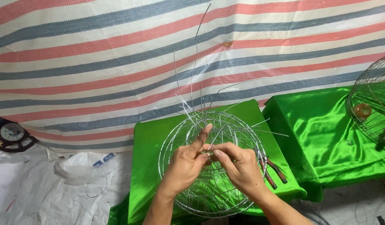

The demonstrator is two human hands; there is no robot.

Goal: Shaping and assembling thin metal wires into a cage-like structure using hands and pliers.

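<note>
Silver wire frame (pixel 212 166) on green table (pixel 150 137); left hand (pixel 186 164) & right hand (pixel 238 164) together, pinching thin wires at centre. Loose ends (pixel 192 83) could spring & poke if grip slips.

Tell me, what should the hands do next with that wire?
Probably bend the pinched wire strand down around the wire basket frame. Both the left hand and right hand meet at its centre, and loose wire ends stick upward.
</note>
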